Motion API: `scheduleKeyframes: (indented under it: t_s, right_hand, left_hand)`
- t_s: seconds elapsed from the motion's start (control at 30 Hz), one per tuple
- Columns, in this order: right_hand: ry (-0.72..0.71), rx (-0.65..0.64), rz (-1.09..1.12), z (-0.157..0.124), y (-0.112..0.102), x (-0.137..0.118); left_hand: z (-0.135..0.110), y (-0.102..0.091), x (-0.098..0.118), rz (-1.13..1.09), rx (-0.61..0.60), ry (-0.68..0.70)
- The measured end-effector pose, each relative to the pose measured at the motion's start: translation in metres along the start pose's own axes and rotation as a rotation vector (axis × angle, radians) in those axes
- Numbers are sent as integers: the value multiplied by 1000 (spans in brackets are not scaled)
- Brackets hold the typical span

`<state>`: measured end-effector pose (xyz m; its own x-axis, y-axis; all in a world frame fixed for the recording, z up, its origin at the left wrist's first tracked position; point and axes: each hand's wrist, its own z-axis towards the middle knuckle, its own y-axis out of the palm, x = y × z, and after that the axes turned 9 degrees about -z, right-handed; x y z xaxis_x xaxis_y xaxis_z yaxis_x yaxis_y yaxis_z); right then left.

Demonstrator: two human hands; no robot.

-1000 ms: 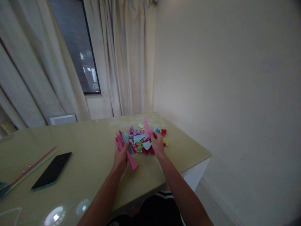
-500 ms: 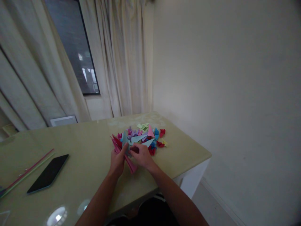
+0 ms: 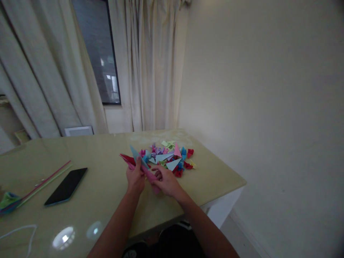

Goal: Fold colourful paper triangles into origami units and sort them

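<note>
My left hand (image 3: 135, 176) is closed around a bundle of folded paper, its thumb pressed on a light blue folded paper piece (image 3: 136, 153). Under that piece lies pink folded paper (image 3: 151, 176) with a red part near its upper left end. Bent fingers of my right hand (image 3: 165, 180) pinch the lower right part of the pink paper. Just beyond both hands spreads a pile of folded paper pieces (image 3: 169, 156) in purple, blue, red, pink and green. What lies under my palms is hidden.
A black phone or tablet (image 3: 66, 186) rests on the table (image 3: 102, 172) at left. Beside it lie thin pink and green sticks (image 3: 45, 184) and a green-blue item (image 3: 9, 201). A white cable (image 3: 32, 231) is at the lower left. The wall (image 3: 255, 89) stands to the right.
The light blue piece now lies along the pink paper, tilted to the upper left. My right hand has moved down from the light blue piece to the pink paper's lower end. The view has shifted left.
</note>
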<state>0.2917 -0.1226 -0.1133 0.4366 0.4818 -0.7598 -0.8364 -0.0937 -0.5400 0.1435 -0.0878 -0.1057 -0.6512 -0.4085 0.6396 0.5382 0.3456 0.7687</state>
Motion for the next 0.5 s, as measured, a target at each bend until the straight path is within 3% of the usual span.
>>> scheduleKeyframes:
  t_s: [0.13, 0.3, 0.43, 0.5]
  right_hand:
    - [-58, 49, -71, 14, -35, 0]
    - [86, 325, -133, 62, -71, 15]
    - [162, 473, -139, 75, -59, 24]
    - [114, 447, -76, 67, -40, 22]
  left_hand:
    - [13, -4, 3, 11, 107, 156]
    - [6, -1, -2, 32, 58, 111]
    - [-5, 1, -4, 116, -75, 19]
    - [-8, 0, -4, 194, -104, 4]
